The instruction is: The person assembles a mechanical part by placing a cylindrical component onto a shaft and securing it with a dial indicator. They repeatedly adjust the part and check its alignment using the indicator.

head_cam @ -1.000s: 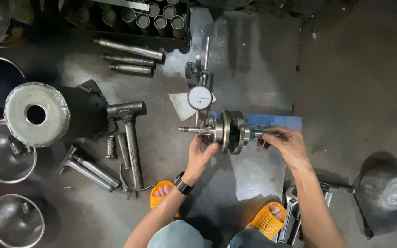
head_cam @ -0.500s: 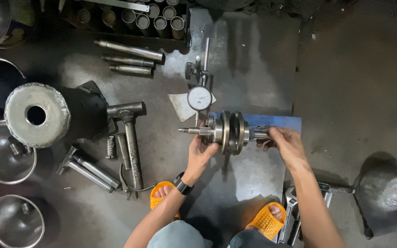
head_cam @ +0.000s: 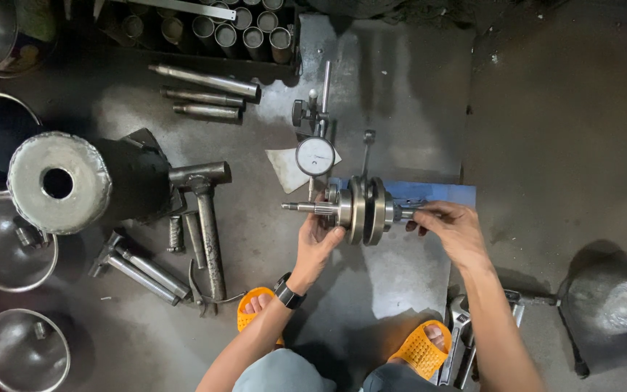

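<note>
A steel crankshaft with two round flywheel webs and a stub shaft at each end [head_cam: 363, 210] lies horizontally on a blue metal truing stand [head_cam: 437, 193] set on the grimy concrete floor [head_cam: 560, 145], between the person's two hands. The left hand [head_cam: 318, 239] cups the near side of the left web, fingers curled up against the rim and thumb towards the left stub shaft, so it grasps the crankshaft rather than merely resting on it. The right hand [head_cam: 453, 226] closes its fingertips around the right stub shaft where it meets the stand; how firm that pinch is cannot be told from above. A white-faced round dial gauge on a slim upright stand [head_cam: 316, 155] sits just behind the crankshaft, its stem reaching down towards the left shaft, though whether the tip is touching is hard to see. As far as the frame shows, the crankshaft is already mounted and the gauge set up beside it, with both hands on the part; the hammer and drifts appear untouched. To the left lie a steel hammer with a metal handle [head_cam: 205, 218], several grey steel tubes [head_cam: 205, 80], a large dented cylinder with a hole in its end [head_cam: 58, 183] and shiny metal bowls [head_cam: 5, 247]. The person wears orange perforated sandals [head_cam: 420, 350] and a dark wristwatch [head_cam: 287, 292].
</note>
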